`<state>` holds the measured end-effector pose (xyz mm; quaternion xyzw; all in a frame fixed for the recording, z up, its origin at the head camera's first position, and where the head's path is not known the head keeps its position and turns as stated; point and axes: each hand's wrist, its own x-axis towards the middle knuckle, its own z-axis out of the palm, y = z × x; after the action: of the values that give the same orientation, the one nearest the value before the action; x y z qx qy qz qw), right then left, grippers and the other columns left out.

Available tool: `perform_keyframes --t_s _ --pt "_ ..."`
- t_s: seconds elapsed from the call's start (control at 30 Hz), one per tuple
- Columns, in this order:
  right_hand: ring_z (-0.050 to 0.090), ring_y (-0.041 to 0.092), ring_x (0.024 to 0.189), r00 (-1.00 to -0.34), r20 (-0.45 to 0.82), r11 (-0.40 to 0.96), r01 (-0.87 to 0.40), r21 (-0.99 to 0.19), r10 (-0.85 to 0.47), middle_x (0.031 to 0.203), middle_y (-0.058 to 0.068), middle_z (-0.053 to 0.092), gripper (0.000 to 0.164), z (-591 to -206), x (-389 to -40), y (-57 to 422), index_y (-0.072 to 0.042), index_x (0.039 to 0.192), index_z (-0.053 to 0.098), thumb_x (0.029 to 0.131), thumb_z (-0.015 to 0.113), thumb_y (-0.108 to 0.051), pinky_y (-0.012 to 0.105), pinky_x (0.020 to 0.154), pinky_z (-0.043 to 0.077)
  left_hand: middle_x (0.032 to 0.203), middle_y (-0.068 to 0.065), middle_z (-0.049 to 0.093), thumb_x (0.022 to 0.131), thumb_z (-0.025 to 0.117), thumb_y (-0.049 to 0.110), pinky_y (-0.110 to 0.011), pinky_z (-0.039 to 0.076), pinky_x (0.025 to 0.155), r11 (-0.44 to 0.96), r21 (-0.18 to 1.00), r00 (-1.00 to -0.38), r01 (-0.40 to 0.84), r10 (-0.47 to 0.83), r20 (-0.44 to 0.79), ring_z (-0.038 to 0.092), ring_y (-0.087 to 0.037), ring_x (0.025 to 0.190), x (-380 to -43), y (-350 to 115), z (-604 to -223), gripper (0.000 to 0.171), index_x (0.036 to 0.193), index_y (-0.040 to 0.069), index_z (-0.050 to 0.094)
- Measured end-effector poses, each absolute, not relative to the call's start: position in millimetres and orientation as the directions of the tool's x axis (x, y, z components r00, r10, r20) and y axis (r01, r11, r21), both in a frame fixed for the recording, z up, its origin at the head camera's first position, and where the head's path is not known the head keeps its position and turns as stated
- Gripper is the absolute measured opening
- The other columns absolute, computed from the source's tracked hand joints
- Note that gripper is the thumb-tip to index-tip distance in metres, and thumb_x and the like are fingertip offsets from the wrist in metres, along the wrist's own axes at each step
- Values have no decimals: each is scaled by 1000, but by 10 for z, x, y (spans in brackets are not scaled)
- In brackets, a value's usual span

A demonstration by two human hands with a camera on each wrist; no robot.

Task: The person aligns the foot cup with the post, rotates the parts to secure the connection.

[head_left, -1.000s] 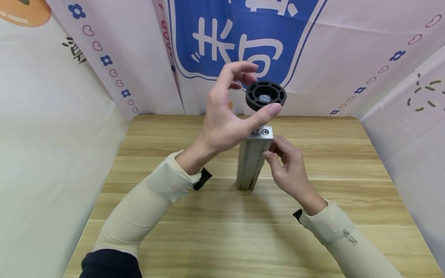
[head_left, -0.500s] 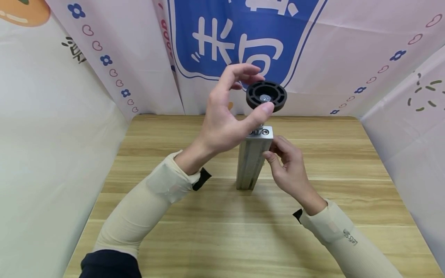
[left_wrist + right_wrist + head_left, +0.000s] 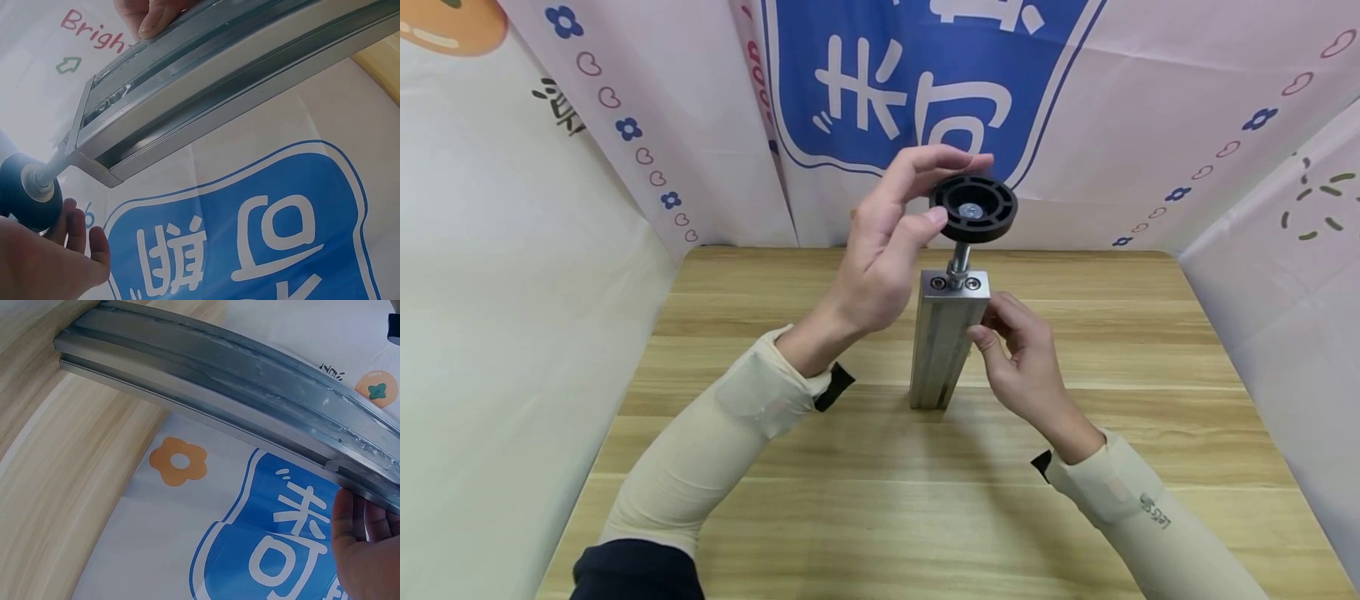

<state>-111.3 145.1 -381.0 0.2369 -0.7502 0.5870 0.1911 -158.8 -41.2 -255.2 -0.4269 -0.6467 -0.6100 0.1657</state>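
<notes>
An aluminium profile (image 3: pixel 942 342) stands upright on the wooden table, a metal end plate (image 3: pixel 955 292) with two screws on its top. From that plate rises a threaded stud (image 3: pixel 961 254) carrying a round black levelling foot (image 3: pixel 983 232), its spoked, recessed face upward. My left hand (image 3: pixel 883 258) has its thumb at the foot's left rim and its fingers curved behind the far rim. In the left wrist view, those fingers (image 3: pixel 74 228) lie right at the foot's edge. Lower down, my right hand (image 3: pixel 1026 358) grips the profile's right side near the top, between thumb and curled fingers.
The wood-grain table (image 3: pixel 820 508) spreads around the profile's base. Behind it hangs a white printed cloth (image 3: pixel 1112 158) with a blue sign, and more cloth walls stand at left and right.
My left thumb has swept left along the foot's rim, off its front, while the fingers have moved rightward behind it. The stud now shows. My right hand and the profile hold still.
</notes>
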Motion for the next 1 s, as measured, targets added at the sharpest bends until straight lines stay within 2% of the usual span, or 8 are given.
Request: perform_keyframes --t_s 0.17,0.3,0.43,0.6,0.83,1.0 --pt "56 11 82 -816 561 192 -577 -793 -136 96 10 63 20 -3806 -1111 1452 9 117 68 98 65 3 20 75 52 141 -27 62 98 39 8 -35 43 112 -85 627 -580 775 300 758 58 -27 129 -1577 -435 -2549 43 134 -13 51" --pt "57 11 83 -817 559 192 -576 -794 -140 98 5 63 20 -3804 -1110 1455 9 117 68 99 65 0 20 76 52 135 -28 63 98 43 11 -38 43 110 -63 611 -576 789 271 771 58 -30 127 -1577 -440 -2547 42 132 -12 53" --pt "57 11 83 -810 568 185 -586 -789 -145 98 4 63 21 -3805 -1112 1454 9 118 68 99 65 0 20 76 52 129 -26 64 96 54 19 -35 44 107 -18 608 -585 794 253 771 59 -30 121 -1582 -425 -2547 46 130 -11 54" --pt "57 10 84 -807 570 183 -590 -787 -151 99 5 63 23 -3811 -1110 1459 9 120 68 99 65 1 20 75 52 124 -21 66 85 71 27 -32 46 103 46 600 -592 799 235 771 60 -22 116 -1581 -404 -2539 59 129 -9 56" --pt "56 11 84 -810 567 191 -587 -787 -152 99 6 63 23 -3820 -1109 1464 7 121 68 99 64 1 20 75 51 124 -18 66 76 88 20 -31 45 103 85 596 -598 799 224 770 60 -17 113 -1574 -403 -2530 69 130 -7 57" --pt "56 10 83 -806 573 184 -592 -784 -149 98 5 62 22 -3821 -1109 1462 8 120 68 99 65 -1 20 75 51 123 -17 66 76 89 19 -30 45 102 100 597 -601 796 235 764 60 -17 112 -1569 -399 -2515 67 130 -6 57"
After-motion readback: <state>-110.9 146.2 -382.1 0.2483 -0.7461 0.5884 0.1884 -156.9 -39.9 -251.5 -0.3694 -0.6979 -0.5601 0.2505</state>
